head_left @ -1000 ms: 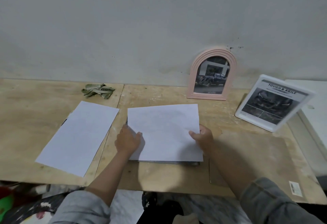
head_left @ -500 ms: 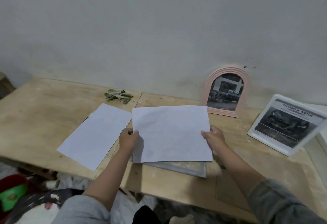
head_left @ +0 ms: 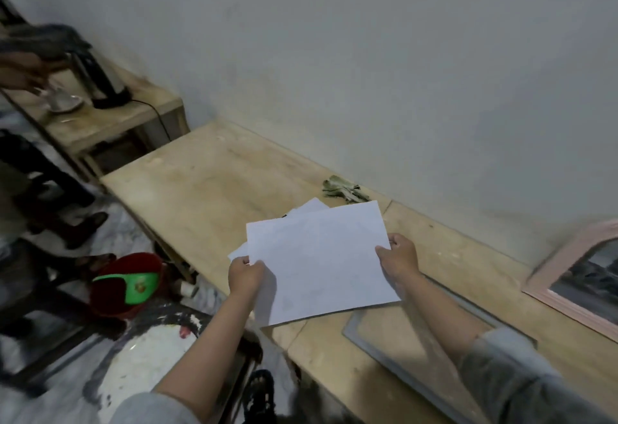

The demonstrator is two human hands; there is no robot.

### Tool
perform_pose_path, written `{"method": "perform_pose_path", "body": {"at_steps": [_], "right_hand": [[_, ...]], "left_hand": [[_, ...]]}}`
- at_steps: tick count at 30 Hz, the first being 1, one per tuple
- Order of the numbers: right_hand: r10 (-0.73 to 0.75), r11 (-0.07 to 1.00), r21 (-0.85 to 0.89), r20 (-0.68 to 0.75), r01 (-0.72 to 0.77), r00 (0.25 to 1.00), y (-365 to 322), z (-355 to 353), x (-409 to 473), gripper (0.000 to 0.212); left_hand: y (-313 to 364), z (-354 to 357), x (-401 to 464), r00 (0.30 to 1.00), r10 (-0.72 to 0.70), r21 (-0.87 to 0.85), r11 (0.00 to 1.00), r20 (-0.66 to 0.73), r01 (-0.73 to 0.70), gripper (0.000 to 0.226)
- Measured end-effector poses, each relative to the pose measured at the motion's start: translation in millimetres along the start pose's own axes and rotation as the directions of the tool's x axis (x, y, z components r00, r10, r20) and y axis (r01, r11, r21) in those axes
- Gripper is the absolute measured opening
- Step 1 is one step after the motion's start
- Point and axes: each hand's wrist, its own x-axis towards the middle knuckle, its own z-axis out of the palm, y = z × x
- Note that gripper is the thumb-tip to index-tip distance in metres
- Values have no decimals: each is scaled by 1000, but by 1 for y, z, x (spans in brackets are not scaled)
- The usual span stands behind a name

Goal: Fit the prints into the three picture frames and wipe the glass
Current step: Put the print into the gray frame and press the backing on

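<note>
A white sheet of paper hangs above the wooden table, blank side up. My left hand pinches its left edge and my right hand pinches its right edge. A second white sheet lies on the table under it, mostly hidden. An empty grey rectangular frame lies flat on the table below my right forearm. The pink arched frame with a dark car print leans on the wall at the right edge. A crumpled green cloth lies by the wall.
A red bucket with a green scoop stands on the floor to the left of the table. A lower side table at the back left carries a black kettle and a white cup. Another person's arm reaches there.
The view has swung left. Both hands lifted the white sheet off the grey frame and carried it left over the second sheet. The white rectangular frame has left the view.
</note>
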Motion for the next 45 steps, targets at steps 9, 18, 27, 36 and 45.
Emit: {"method": "perform_pose_path", "body": {"at_steps": [9, 18, 27, 36, 45], "right_hand": [[-60, 978, -186, 165, 90, 984, -93, 203, 69, 16], [-101, 856, -449, 339, 255, 935, -138, 328, 122, 44], [-11, 403, -794, 493, 455, 870, -129, 377, 157, 85], [-56, 311, -825, 479, 472, 876, -106, 369, 150, 79], [-157, 294, -825, 456, 483, 876, -56, 263, 113, 62]], "left_hand": [[15, -92, 133, 971, -102, 29, 993, -216, 110, 33], [26, -119, 218, 971, -111, 184, 971, -209, 151, 56], [12, -114, 232, 991, -107, 310, 942, -84, 128, 68], [2, -109, 225, 998, -63, 432, 901, 12, 52, 87], [-11, -62, 163, 999, 45, 401, 915, -10, -38, 41]]}}
